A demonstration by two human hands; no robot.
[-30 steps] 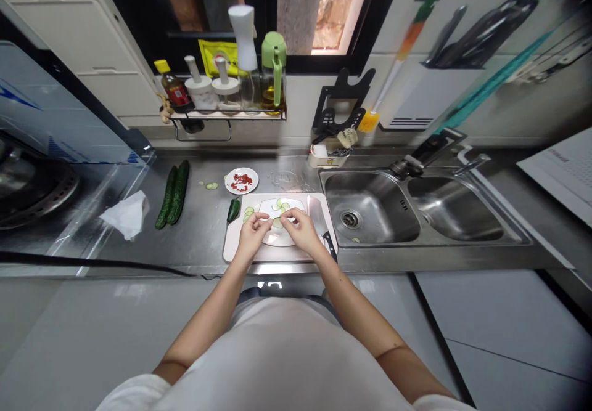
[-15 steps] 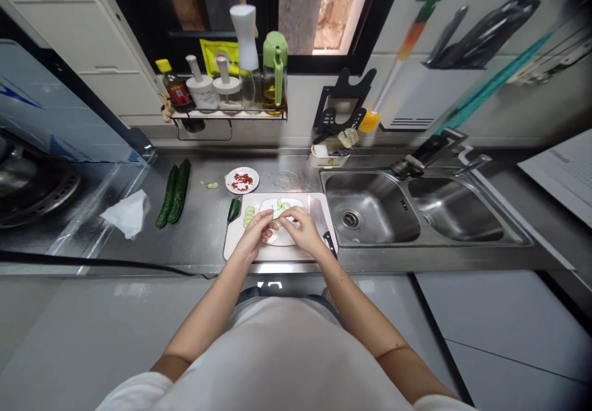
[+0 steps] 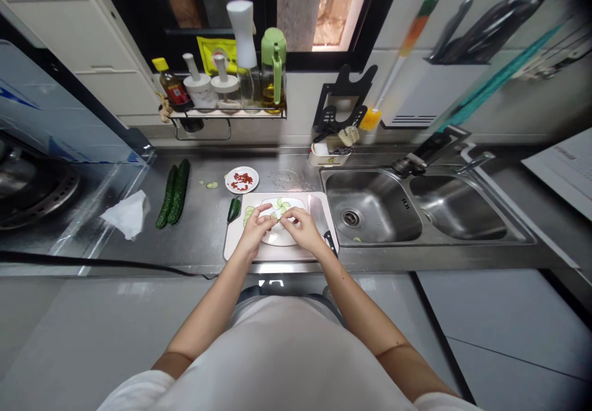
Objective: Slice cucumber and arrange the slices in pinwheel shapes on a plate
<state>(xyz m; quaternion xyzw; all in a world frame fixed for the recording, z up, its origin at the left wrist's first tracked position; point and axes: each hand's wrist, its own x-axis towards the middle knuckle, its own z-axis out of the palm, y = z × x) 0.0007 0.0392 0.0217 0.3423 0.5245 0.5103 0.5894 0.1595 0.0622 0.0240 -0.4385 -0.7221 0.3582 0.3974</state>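
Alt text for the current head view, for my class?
A person's right hand apparently pinches a slice, left hand alongside, over a white plate of cucumber slices on a cutting board. A knife lies on the board's right; two cucumbers lie left, a sink right.

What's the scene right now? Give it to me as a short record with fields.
Right hand: apparently pinching a cucumber slice above the plate
Left hand: close to that slice; contact unclear
Plate: on the cutting board, holding more slices
Knife: board's right side
Cucumber piece: board's left edge
Counter: two whole cucumbers; dish of red bits
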